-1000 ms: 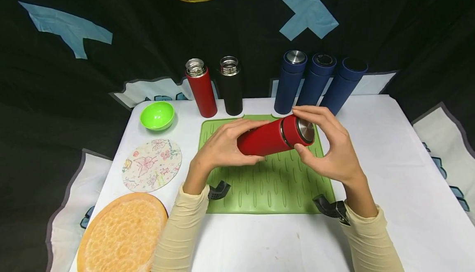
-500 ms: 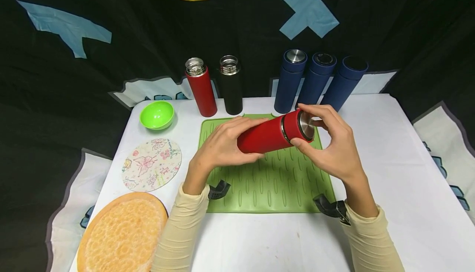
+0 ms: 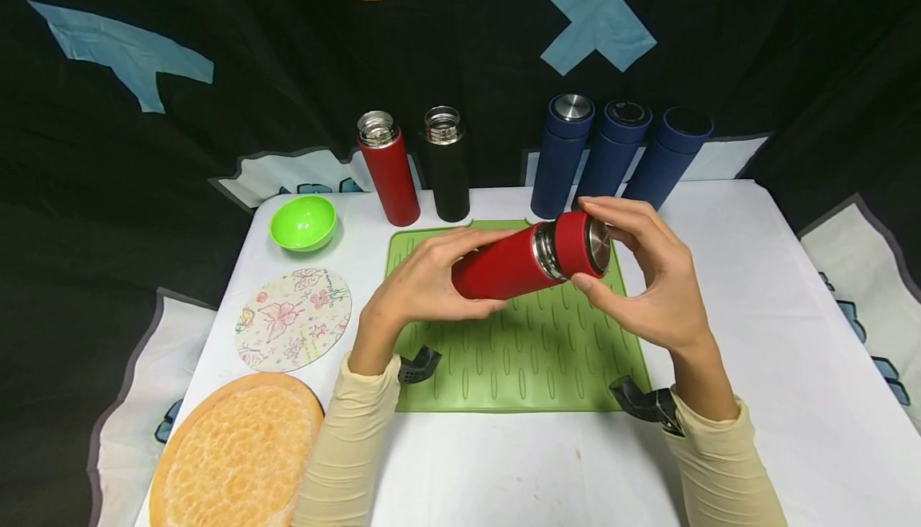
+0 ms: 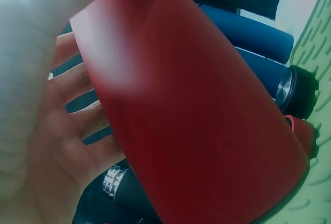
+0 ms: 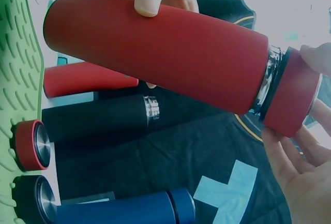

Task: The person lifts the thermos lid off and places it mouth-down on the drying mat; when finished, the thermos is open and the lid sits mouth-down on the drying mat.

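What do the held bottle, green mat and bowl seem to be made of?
Held bottle: probably metal with a matte red coating, since the bare neck beside its lid shines like steel.
Mat: perhaps silicone or rubber, judging by its moulded ribs and soft sheen.
Bowl: likely glossy plastic, from its bright, even green and highlights.

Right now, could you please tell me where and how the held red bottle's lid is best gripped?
I'd grip the lid across opposite points of its round side wall, coming from the right. The red bottle is tilted, lid end pointing right, the left hand covers part of its body, and the lid's smooth metal end probably offers little to pinch.
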{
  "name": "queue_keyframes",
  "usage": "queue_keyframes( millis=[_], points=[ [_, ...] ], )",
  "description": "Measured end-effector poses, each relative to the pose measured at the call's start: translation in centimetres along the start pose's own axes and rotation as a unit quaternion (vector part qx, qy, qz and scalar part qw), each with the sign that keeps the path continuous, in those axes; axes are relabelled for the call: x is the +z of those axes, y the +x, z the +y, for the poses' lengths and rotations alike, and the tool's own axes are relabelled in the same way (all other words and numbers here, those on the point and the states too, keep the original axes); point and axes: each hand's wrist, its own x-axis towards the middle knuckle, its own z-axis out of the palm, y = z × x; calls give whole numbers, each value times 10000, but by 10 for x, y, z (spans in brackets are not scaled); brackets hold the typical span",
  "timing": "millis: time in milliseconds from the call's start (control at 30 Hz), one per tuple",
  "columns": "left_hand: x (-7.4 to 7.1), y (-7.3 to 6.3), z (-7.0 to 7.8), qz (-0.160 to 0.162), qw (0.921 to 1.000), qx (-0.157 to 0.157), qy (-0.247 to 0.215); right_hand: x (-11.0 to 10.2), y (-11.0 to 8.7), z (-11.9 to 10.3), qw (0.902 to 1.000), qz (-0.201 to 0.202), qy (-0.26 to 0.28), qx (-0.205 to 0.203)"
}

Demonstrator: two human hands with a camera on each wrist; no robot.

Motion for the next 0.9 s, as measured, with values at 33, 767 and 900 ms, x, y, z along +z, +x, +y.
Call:
queue_keyframes(
  millis=[33,767,900],
  points=[
    [0,0,-1,-9,10000,-33,-26,0,0,0,10000,52,50,-35],
    [-10,-10,-25,1579,9842,-796,90,-4,0,25,9944,270,-768,666],
    [-4,-3,-30,1835,9768,-1096,98,-4,-4,35,9881,182,-1128,1028]
  ],
)
